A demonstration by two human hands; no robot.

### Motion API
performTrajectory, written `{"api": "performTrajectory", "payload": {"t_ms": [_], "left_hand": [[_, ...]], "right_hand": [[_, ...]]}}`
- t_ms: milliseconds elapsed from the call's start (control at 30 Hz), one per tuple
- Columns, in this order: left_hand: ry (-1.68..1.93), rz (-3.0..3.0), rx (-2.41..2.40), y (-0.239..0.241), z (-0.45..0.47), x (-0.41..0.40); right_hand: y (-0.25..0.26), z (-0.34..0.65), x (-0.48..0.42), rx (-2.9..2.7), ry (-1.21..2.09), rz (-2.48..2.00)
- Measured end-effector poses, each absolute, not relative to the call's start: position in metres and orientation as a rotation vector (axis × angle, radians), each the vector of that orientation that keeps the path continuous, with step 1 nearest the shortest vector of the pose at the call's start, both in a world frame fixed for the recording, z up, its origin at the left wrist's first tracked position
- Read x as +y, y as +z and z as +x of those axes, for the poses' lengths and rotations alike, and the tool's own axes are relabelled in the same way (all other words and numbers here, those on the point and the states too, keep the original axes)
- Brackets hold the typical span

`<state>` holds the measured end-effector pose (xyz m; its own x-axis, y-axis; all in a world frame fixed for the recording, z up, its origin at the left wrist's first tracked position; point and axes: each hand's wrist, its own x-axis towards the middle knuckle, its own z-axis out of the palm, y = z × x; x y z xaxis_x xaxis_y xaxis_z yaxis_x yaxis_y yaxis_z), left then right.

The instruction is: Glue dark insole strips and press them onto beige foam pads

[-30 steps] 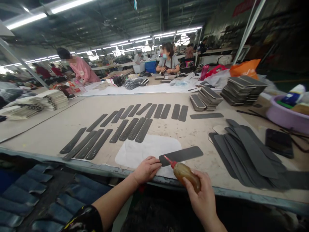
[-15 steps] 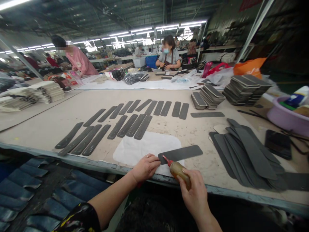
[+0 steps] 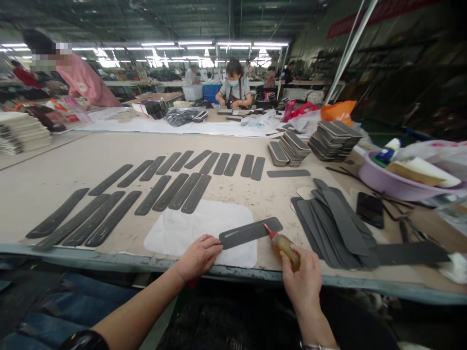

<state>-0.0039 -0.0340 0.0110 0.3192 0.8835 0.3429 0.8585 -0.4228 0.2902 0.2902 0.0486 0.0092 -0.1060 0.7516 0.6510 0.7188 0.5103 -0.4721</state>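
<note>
A dark grey strip [image 3: 250, 233] with rounded ends lies slantwise, partly over a white sheet [image 3: 164, 231]. My left hand [image 3: 202, 255] holds its left end, fingers closed together at the edge; the thumb is mostly hidden. In my right hand [image 3: 302, 274] is a glue bottle [image 3: 286, 250] with amber liquid and a red nozzle, tilted so that the tip touches the strip near its right end. A thin glossy line runs along the strip behind the tip. Beyond lie rows of similar strips [image 3: 195, 194], several with glossy lines. A fanned pile of plain strips [image 3: 332, 226] is to the right.
Stacks of edged grey pieces [image 3: 288, 148] stand at the back right. A purple basin [image 3: 397, 182] and a black phone [image 3: 369, 210] lie further right. The table's front edge [image 3: 233, 270] runs under my forearms. Co-workers [image 3: 235, 87] stand or sit across the table.
The bottle's tip has moved from the strip's left end to near its right end, leaving a glossy line. My left hand stays at the left end. The view has turned right.
</note>
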Motion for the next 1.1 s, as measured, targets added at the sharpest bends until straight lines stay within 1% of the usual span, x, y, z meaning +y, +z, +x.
{"api": "performTrajectory", "payload": {"t_ms": [200,333,533,700,867,967,1100], "left_hand": [[0.718,2.507,1.657,0.011,-0.003,-0.034],[0.718,2.512,1.660,0.013,-0.003,-0.034],[0.710,2.525,1.664,0.014,-0.003,-0.034],[0.670,2.517,1.666,0.015,-0.002,-0.034],[0.681,2.498,1.643,0.015,-0.001,-0.033],[0.697,2.507,1.652,0.015,-0.001,-0.033],[0.703,2.524,1.657,0.014,-0.002,-0.033]], "right_hand": [[0.004,0.302,0.064,-1.767,-0.071,-1.281],[0.009,0.298,0.061,-1.781,-0.057,-1.259],[0.020,0.268,0.033,-1.860,0.179,-1.130],[0.019,0.241,0.008,-1.957,0.394,-1.001],[0.017,0.229,-0.003,-1.984,0.518,-0.922],[0.021,0.235,0.001,-1.955,0.488,-0.949],[0.025,0.259,0.017,-1.883,0.327,-1.044]]}}
